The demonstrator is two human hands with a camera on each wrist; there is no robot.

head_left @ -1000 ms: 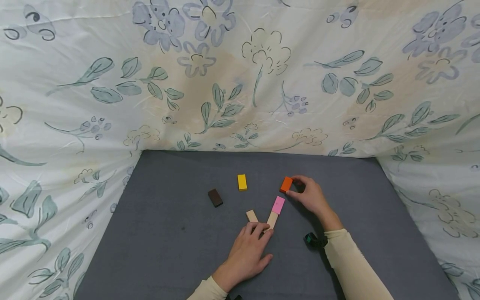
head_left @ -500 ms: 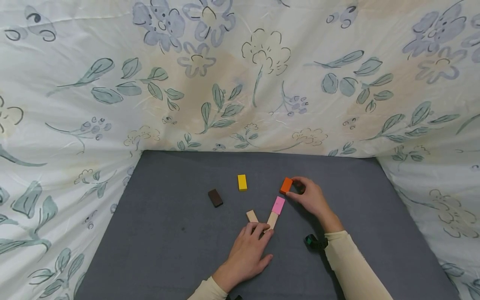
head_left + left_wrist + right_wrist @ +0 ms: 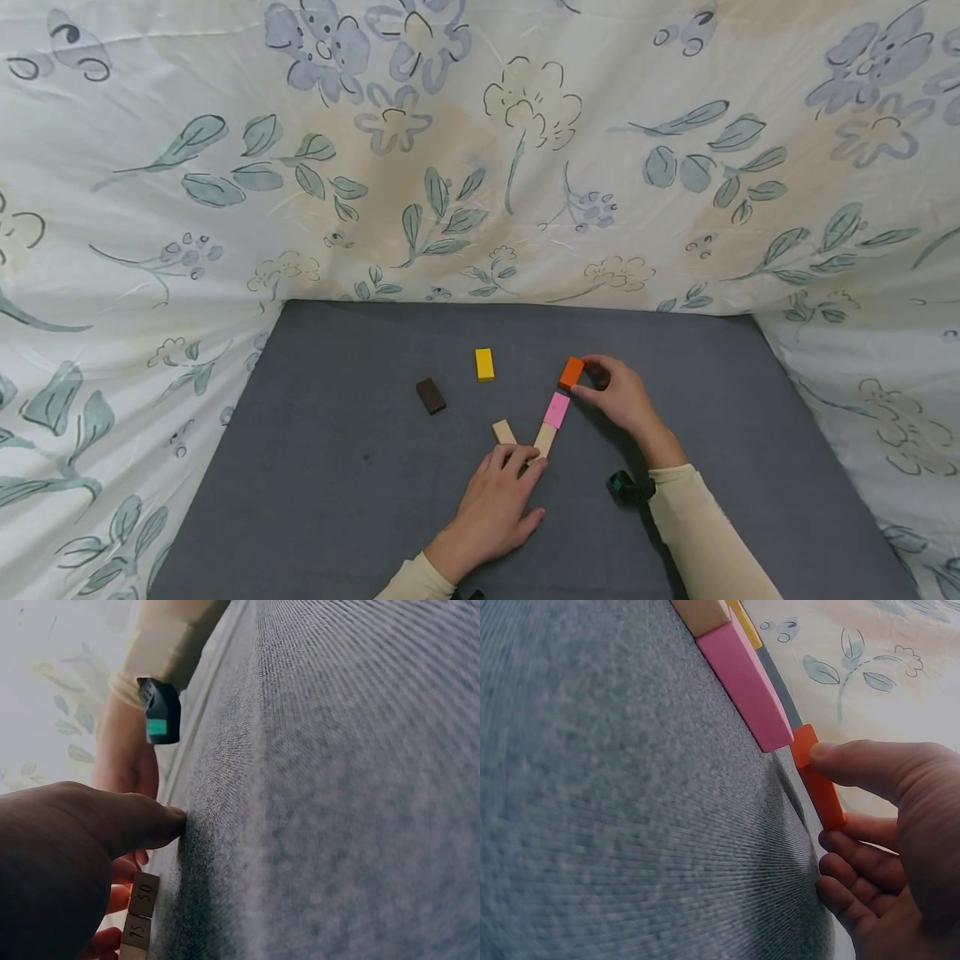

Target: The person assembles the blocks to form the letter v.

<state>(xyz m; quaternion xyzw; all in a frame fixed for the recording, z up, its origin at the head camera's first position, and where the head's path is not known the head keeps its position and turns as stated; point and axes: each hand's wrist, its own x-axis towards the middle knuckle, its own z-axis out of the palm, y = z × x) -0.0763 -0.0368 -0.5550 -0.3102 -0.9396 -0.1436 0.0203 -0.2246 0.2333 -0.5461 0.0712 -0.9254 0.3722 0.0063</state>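
Note:
My right hand (image 3: 622,400) pinches an orange block (image 3: 572,372) between thumb and fingers, just beyond the far end of a pink block (image 3: 557,410). In the right wrist view, the thumb presses on the side of the orange block (image 3: 821,784), close to the end of the pink block (image 3: 746,682). The pink block continues a slanted line from a plain wooden block (image 3: 545,439). My left hand (image 3: 491,508) rests its fingertips on the near wooden blocks and partly hides them, thumb held out to the side. Printed numbers mark the ends of wooden blocks (image 3: 144,894) in the left wrist view.
Another plain wooden block (image 3: 504,432) slants off to the left of the line. A yellow block (image 3: 484,365) and a dark brown block (image 3: 431,396) lie farther left on the grey cloth (image 3: 322,467). A flowered curtain (image 3: 450,167) encloses the back and sides.
The orange block has shifted slightly nearer to the pink block, with my right hand moving along. My left hand and the other blocks have stayed in place.

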